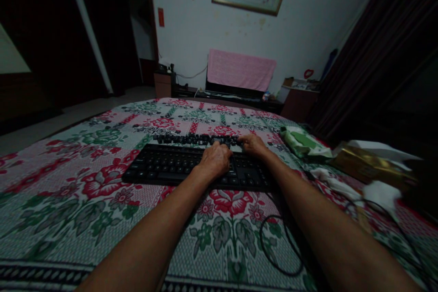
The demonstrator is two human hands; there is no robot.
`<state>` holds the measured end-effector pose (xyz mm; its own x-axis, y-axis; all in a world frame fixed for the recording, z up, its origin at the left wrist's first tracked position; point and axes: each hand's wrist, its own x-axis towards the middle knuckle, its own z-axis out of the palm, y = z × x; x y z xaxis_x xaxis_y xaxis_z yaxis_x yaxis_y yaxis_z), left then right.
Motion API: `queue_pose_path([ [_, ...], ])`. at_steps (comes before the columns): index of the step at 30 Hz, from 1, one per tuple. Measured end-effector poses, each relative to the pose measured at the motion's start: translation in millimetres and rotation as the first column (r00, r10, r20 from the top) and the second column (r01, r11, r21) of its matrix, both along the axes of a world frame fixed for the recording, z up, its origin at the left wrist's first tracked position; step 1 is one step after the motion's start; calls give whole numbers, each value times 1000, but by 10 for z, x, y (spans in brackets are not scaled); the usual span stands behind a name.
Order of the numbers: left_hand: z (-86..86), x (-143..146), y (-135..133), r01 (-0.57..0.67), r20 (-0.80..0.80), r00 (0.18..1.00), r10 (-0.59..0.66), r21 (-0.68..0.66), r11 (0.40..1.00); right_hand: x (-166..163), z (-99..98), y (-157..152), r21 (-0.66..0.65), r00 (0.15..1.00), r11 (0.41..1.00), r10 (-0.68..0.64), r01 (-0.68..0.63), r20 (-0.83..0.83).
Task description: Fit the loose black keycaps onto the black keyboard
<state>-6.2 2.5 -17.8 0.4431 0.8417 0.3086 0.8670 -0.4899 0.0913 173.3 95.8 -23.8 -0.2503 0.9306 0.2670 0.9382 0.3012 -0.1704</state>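
A black keyboard (164, 162) lies on a flowered cloth (106, 219) in front of me. Along its far side runs an uneven row of small loose black pieces that look like keycaps (185, 138). My left hand (216, 159) rests over the right-middle part of the keyboard, its fingers curled towards the far edge; whatever they hold is hidden. At the right end of the row, the bent fingers of my right hand (255, 144) are closed together at the small pieces. Whether one is pinched there is too dark and small to tell.
A black cable (262, 232) loops on the cloth near my right forearm. To the right are a green-and-white tissue pack (304, 142), a gold box (369, 164) and crumpled white tissue (381, 196). A pink towel (241, 70) covers a screen by the far wall.
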Motion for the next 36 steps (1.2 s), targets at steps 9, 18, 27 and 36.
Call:
queue_pose_path([
  [9, 1, -2, 3, 7, -11, 1000, -7, 23, 1000, 102, -37, 0, -39, 979, 996, -86, 80, -185],
  [18, 10, 4, 5, 0, -17, 1000, 0, -1, 1000, -19, 42, -29, -204, 997, 979, -21, 5, -77],
  [27, 35, 26, -3, -53, 97, 994, 55, -24, 998, 14, 180, -294, -125, 883, 988, 22, -92, -469],
  [36, 76, 176, 21, 58, 655, 751, -79, 53, 997, -188, 249, -768, -174, 187, 883, -100, -436, -977],
])
